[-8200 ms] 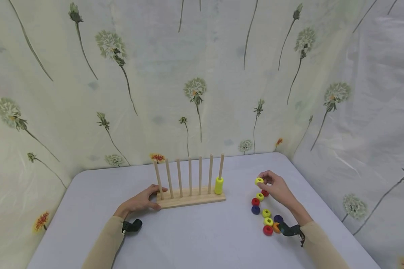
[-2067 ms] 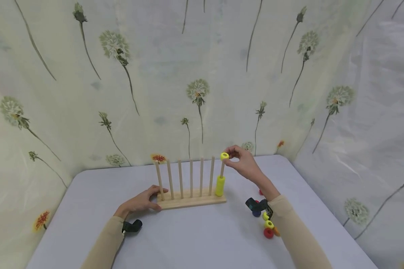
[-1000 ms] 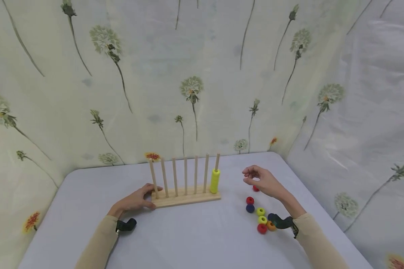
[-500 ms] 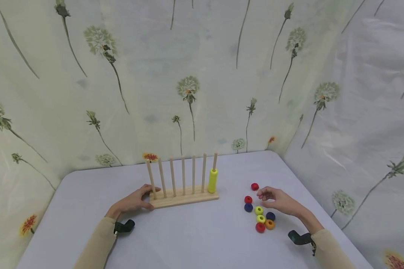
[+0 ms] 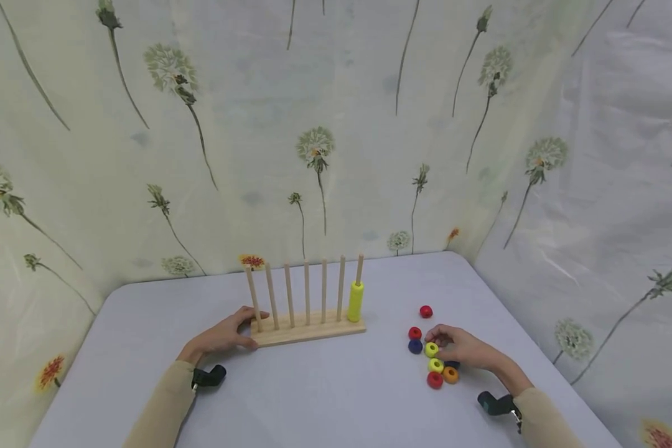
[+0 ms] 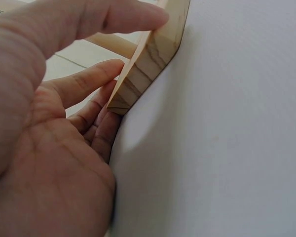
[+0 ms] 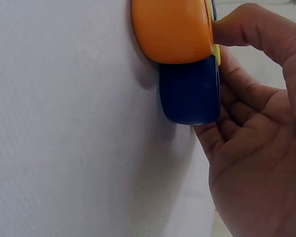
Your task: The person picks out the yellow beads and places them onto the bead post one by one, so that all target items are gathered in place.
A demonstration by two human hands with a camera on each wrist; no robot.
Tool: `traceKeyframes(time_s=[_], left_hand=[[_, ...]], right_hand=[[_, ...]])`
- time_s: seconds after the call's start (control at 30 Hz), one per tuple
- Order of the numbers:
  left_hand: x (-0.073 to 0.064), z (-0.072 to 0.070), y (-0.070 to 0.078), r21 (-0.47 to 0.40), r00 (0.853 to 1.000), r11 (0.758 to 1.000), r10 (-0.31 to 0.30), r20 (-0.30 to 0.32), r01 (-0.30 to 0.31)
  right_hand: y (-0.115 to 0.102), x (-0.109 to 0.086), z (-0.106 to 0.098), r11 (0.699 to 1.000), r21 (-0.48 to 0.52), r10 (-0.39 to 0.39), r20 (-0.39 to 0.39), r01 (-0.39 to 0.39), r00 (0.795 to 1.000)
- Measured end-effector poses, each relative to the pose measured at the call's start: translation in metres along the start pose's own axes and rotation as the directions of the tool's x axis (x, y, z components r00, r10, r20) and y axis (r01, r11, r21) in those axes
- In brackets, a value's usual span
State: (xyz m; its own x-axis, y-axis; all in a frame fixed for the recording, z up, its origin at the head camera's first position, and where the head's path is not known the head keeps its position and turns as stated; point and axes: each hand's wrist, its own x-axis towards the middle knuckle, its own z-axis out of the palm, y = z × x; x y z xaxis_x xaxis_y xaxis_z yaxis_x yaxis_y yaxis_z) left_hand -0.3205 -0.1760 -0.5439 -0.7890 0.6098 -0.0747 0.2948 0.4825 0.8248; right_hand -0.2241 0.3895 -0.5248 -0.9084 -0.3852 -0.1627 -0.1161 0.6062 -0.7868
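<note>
A wooden peg rack (image 5: 308, 333) with several upright pegs stands on the table. Its rightmost peg carries a stack of yellow beads (image 5: 355, 302). My left hand (image 5: 224, 333) grips the rack's left end, thumb at the front and fingers behind; the left wrist view shows the thumb over the base's end (image 6: 143, 74). At the right, my right hand (image 5: 465, 347) pinches a yellow bead (image 5: 432, 350) between thumb and fingers, low among the loose beads. In the right wrist view, an orange bead (image 7: 172, 29) and a blue bead (image 7: 190, 91) hide most of it.
Loose beads lie close by on the white table (image 5: 313, 398): a second yellow bead (image 5: 435, 365), red ones (image 5: 434, 379), and a blue one (image 5: 415, 346) touching another red. One red bead (image 5: 426, 312) sits apart, farther back. A floral curtain (image 5: 246, 124) hangs behind.
A yellow bead has gone from my right hand onto the rightmost peg, making its stack taller. The right hand has returned to the loose beads and taken another yellow one. The left hand stays put.
</note>
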Motion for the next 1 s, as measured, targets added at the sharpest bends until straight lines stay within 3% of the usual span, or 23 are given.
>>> traceKeyframes(time_s=[0.23, 0.6, 1.0], left_hand=[[0.0, 0.0, 0.003, -0.014, 0.999, 0.999, -0.044, -0.011, 0.044], [-0.002, 0.001, 0.002, -0.038, 1.0, 0.999, -0.003, -0.006, 0.003], [-0.001, 0.0, 0.001, -0.03, 1.0, 1.0, 0.005, -0.008, -0.006]], right_hand=[[0.004, 0.004, 0.0, 0.998, -0.058, 0.0, -0.016, -0.001, 1.0], [0.002, 0.009, -0.002, 0.994, -0.112, -0.003, -0.092, -0.007, 0.996], [-0.052, 0.039, 0.0, 0.996, 0.015, -0.088, -0.215, 0.093, 0.973]])
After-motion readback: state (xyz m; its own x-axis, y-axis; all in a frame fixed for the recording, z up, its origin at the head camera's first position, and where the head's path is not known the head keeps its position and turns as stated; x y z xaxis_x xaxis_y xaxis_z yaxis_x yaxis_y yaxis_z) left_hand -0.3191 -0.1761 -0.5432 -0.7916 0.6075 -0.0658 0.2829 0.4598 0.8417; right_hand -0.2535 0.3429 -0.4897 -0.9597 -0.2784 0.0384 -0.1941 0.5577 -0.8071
